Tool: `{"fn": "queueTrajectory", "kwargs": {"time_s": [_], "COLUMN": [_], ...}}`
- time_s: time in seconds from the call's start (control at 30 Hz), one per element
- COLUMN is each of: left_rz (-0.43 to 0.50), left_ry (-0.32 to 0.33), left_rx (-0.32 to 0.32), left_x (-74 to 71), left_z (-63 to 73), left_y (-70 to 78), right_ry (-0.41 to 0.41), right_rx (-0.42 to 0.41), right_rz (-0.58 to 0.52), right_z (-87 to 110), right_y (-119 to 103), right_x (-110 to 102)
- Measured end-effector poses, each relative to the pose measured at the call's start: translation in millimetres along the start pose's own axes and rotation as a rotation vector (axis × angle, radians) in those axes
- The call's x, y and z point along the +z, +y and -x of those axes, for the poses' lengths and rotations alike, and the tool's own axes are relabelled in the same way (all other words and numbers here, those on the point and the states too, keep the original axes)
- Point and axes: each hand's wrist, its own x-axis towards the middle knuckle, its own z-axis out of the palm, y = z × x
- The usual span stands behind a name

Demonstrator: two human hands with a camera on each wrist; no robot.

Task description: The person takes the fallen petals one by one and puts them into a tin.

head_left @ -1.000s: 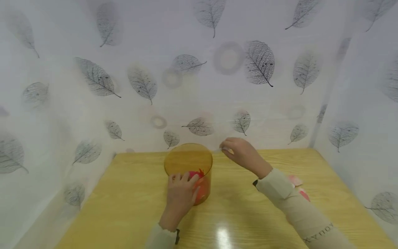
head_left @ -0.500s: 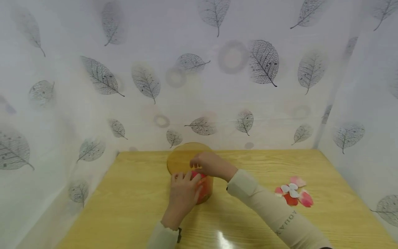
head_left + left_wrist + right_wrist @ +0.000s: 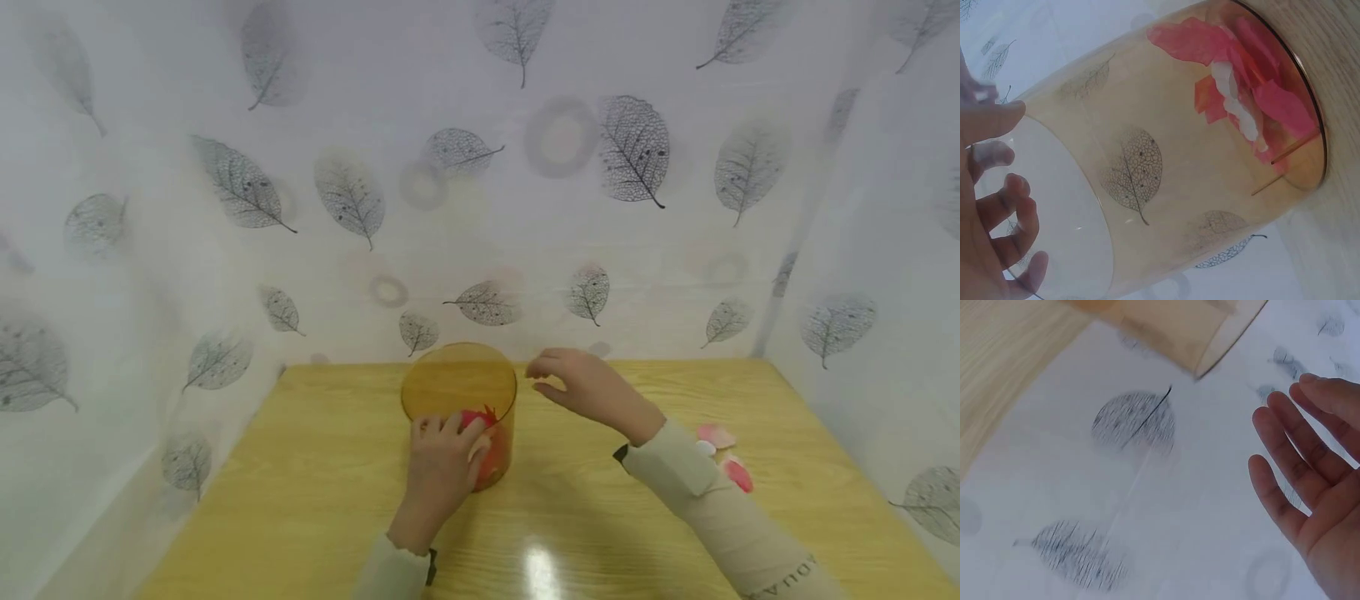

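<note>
A see-through amber cylinder-shaped container [image 3: 457, 375] stands upright on the wooden table, with red, pink and white petals [image 3: 1235, 94] heaped at its bottom. My left hand [image 3: 441, 462] grips its near rim, the fingers hooked over the edge; the left wrist view shows them curled at the mouth. To the right of the container hovers my right hand [image 3: 588, 392], its fingers loosely bent and apart from the rim. In the right wrist view nothing lies between those fingers. Loose petals [image 3: 738, 475] lie on the table at the right, partly hidden by my right sleeve.
The yellowish wood-grain table [image 3: 322, 500] is enclosed at the back and sides by pale cloth walls [image 3: 525, 225] printed with grey leaves. The back wall rises just behind the container.
My right hand first pinched a small white petal, then reached over the container's mouth, and is now back to the right without it. The left hand has stayed on the rim.
</note>
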Motion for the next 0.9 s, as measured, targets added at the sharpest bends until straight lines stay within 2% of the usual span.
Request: {"fn": "queueTrajectory", "kwargs": {"time_s": [0.1,0.2,0.4,0.57,0.73,0.9], "left_rz": [0.002,-0.001,-0.010,-0.007,-0.019,-0.007], "left_ry": [-0.004,-0.004,0.007,0.019,0.022,0.022], "left_rx": [-0.006,-0.010,-0.008,-0.002,0.002,0.002], "left_x": [0.9,3.6,4.9,2.5,0.2,0.5], "left_z": [1.1,2.3,3.3,2.8,1.0,0.4], "left_y": [-0.4,-1.7,-2.5,-2.4,-2.0,0.3], "right_ry": [0.022,0.011,-0.120,-0.229,-0.286,-0.311], "right_rx": [0.044,0.115,0.362,0.464,0.546,0.642], "right_rz": [0.048,0.097,0.131,0.094,0.008,-0.085], "right_z": [29.4,61.6,126.2,173.8,204.4,218.9], "right_y": [16.1,36.0,86.4,128.6,154.8,169.5], "right_x": [-13.9,-25.7,-38.2,-31.5,-15.9,-2.2]}}
